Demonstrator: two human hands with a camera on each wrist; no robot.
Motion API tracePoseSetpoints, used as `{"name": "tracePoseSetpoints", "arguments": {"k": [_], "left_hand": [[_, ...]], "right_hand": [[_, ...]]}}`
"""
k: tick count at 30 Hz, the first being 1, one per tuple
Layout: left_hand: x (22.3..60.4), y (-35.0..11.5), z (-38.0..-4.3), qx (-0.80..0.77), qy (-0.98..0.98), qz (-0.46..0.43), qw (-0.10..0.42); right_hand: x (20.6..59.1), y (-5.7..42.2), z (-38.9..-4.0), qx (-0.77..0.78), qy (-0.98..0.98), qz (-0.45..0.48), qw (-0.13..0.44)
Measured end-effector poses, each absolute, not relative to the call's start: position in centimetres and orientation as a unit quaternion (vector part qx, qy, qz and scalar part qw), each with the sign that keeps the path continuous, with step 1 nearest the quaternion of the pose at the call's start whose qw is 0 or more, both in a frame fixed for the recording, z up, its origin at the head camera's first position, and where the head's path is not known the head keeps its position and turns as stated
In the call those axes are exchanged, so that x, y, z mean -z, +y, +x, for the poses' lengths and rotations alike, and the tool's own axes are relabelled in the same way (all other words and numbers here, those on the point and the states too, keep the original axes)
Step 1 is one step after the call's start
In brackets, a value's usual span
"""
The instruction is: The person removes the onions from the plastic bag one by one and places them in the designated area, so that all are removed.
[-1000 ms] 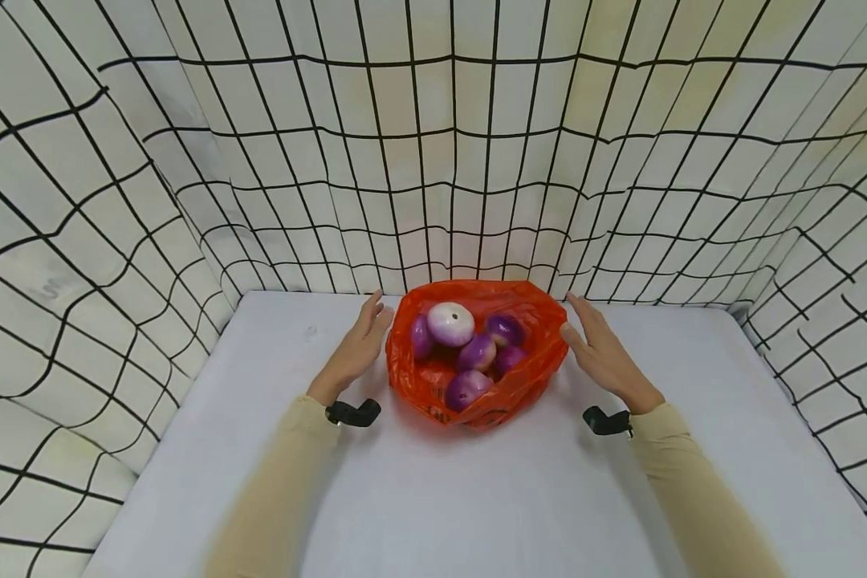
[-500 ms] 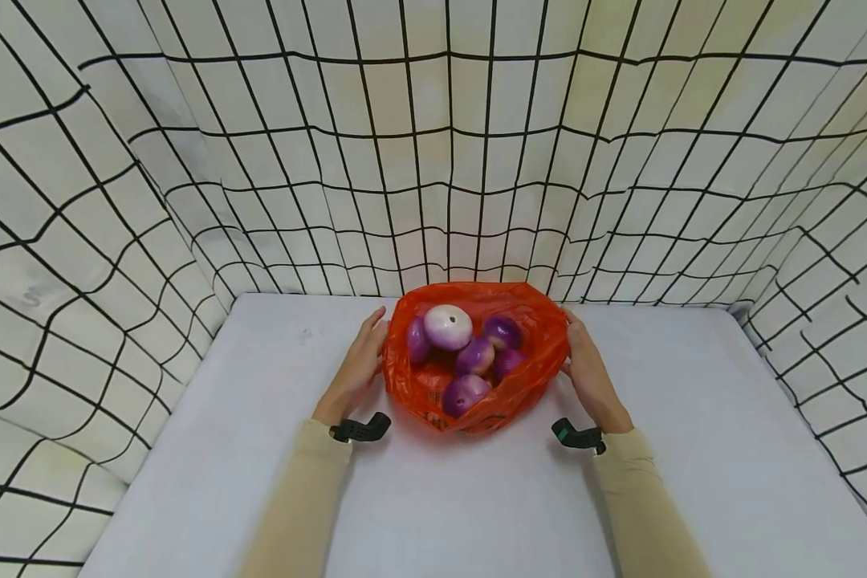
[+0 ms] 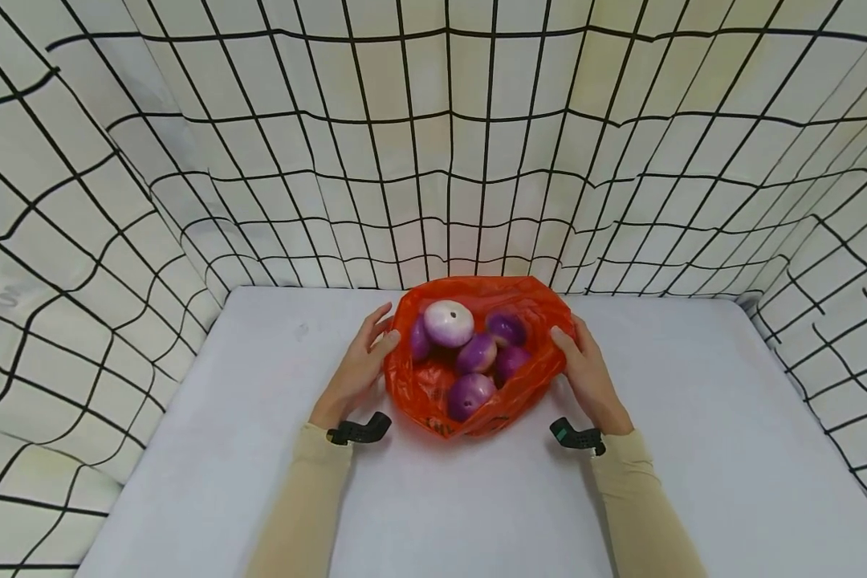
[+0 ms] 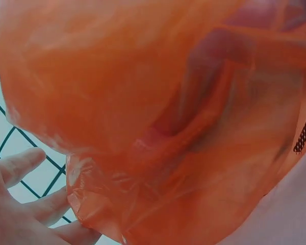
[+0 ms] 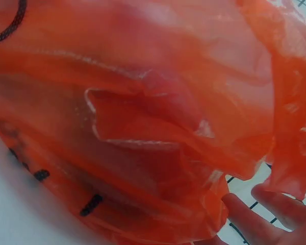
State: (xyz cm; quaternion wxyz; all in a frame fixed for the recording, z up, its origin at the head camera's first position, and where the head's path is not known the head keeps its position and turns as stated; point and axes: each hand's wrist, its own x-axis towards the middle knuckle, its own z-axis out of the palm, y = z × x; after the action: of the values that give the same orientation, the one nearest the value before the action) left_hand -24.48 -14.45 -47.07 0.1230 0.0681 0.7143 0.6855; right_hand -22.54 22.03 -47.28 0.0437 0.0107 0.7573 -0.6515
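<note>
Bracketing that one red plastic bag [image 3: 531, 393] from both sides looks smart, since thin floppy plastic would probably sag if you only steadied one edge. It's sitting toward the far edge of the white worktop [image 3: 433, 514], roughly centred, mouth facing up. Your left grip [image 3: 357, 365] is wide, fingers spread along the bag's left side with the thumb at the rim; your right grip [image 3: 587, 373] has the right rim between thumb and fingers, though I can't tell how firmly. Count-wise I get six purple-and-white onions [image 3: 449, 323] (they look like onions, anyway), maybe more hidden: two left, one middle, two right, one near. Plus two black wrist mounts [image 3: 361, 429], one on each side.
</note>
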Motion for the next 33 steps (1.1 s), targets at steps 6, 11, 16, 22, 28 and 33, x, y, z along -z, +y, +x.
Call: {"name": "tracePoseSetpoints", "arguments": {"k": [6, 11, 16, 22, 28, 33], "left_hand": [[46.7, -14.6, -24.2, -0.673, 0.724, 0.077, 0.129], [46.5, -14.9, -24.1, -0.671, 0.723, 0.084, 0.141], [46.5, -14.9, -24.0, -0.670, 0.723, 0.082, 0.149], [46.0, -14.6, -23.8, -0.646, 0.744, 0.062, 0.159], [45.3, -14.4, -23.6, -0.624, 0.763, 0.048, 0.162], [45.2, -14.7, -23.6, -0.640, 0.751, 0.036, 0.158]], "right_hand": [[46.8, 22.0, -22.3, 0.682, 0.729, 0.012, 0.054], [46.8, 21.9, -22.1, 0.692, 0.719, 0.007, 0.064], [46.9, 21.8, -22.0, 0.689, 0.722, -0.002, 0.061], [47.0, 21.5, -22.1, 0.681, 0.729, -0.003, 0.063], [46.8, 21.2, -22.2, 0.666, 0.743, 0.016, 0.065], [47.0, 21.3, -22.2, 0.679, 0.731, 0.021, 0.065]]}}
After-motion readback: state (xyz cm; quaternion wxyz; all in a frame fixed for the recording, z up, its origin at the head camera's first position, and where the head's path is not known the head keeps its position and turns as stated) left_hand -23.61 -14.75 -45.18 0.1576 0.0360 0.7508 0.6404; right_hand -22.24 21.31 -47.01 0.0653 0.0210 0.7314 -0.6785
